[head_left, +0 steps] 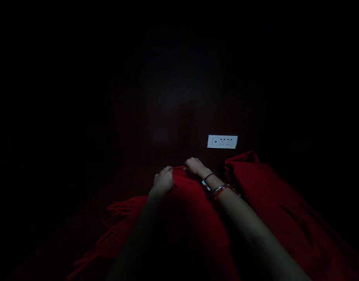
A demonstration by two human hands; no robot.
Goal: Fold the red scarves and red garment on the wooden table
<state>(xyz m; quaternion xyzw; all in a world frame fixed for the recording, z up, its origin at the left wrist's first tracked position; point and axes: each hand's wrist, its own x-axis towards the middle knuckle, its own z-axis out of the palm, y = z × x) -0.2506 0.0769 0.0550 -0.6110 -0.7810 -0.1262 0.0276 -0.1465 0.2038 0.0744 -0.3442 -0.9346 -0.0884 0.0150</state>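
Note:
A red fringed scarf [194, 203] stretches between my hands, its far edge drawn up into a line. My left hand [164, 180] is closed on that edge and wears a ring. To its right, my right hand [194, 165] grips the same edge, fingers curled over it. Bracelets [222, 190] circle my right wrist. Loose fringe [116, 222] spreads out on the left side. The scarf's near part falls into shadow between my forearms.
Another stretch of red cloth [267, 187] lies to the right, its top corner raised; whether it joins the scarf I cannot tell. A white socket panel [222, 141] is on the dark surface behind. A small pale patch [206, 184] shows under my right wrist. Darkness hides the surroundings.

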